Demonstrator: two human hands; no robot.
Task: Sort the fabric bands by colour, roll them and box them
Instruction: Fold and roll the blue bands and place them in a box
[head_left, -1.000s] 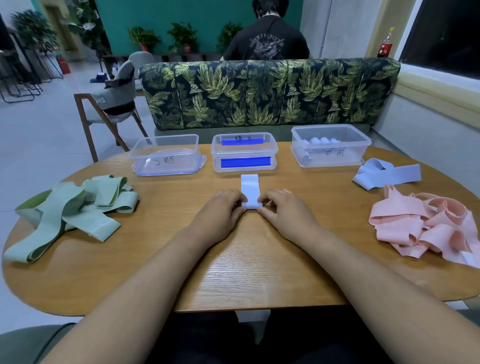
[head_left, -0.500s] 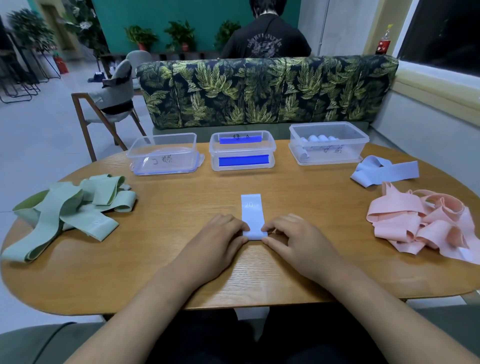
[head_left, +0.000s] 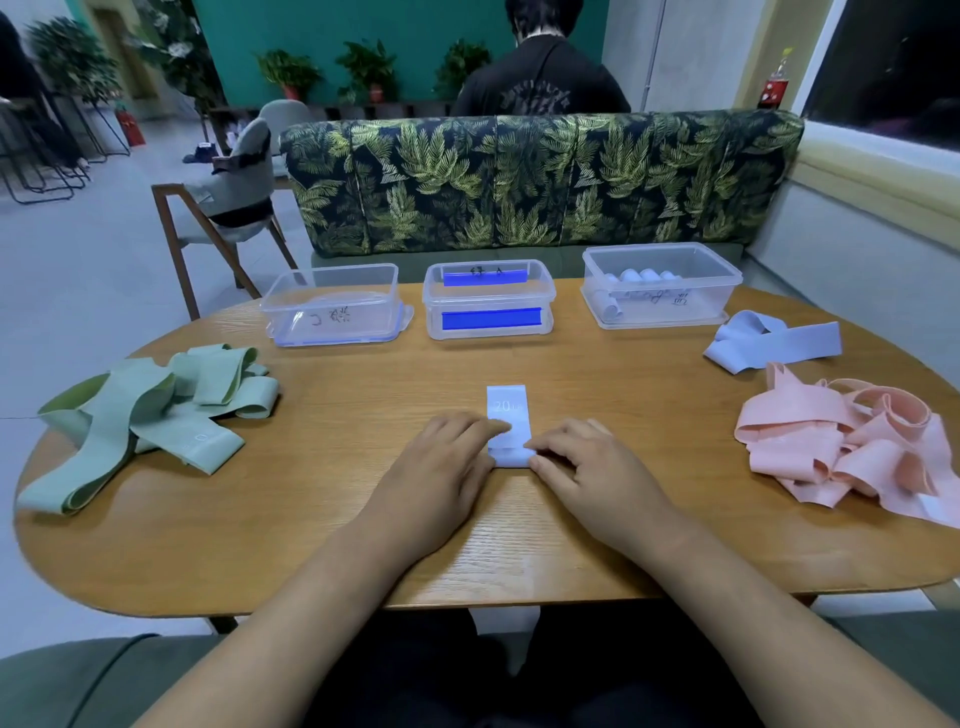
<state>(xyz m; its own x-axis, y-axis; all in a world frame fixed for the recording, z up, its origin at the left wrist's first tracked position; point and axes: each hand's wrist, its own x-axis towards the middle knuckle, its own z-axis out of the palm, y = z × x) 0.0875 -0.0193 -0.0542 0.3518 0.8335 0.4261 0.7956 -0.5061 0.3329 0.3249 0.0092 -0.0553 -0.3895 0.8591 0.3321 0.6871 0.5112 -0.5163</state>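
Note:
A pale blue band (head_left: 507, 410) marked "20" lies flat in the middle of the wooden table (head_left: 363, 519). My left hand (head_left: 441, 478) and my right hand (head_left: 597, 478) pinch its near end, which is turned over into a small roll, one hand at each side. Green bands (head_left: 150, 410) are heaped at the left. Pink bands (head_left: 852, 447) are heaped at the right, with one loose pale blue band (head_left: 769, 340) behind them. Three clear boxes stand at the back: the left box (head_left: 332, 304), the middle box (head_left: 488, 299), and the right box (head_left: 660, 283) holding several pale blue rolls.
A leaf-patterned sofa back (head_left: 519, 176) rises right behind the boxes, and a person (head_left: 540, 78) sits beyond it facing away. A wooden chair (head_left: 228, 208) stands at the far left of the table. The table's near edge is just in front of my forearms.
The band's near end has been rolled a little further, so the flat part is shorter. Both hands stay at the roll. The camera has shifted slightly.

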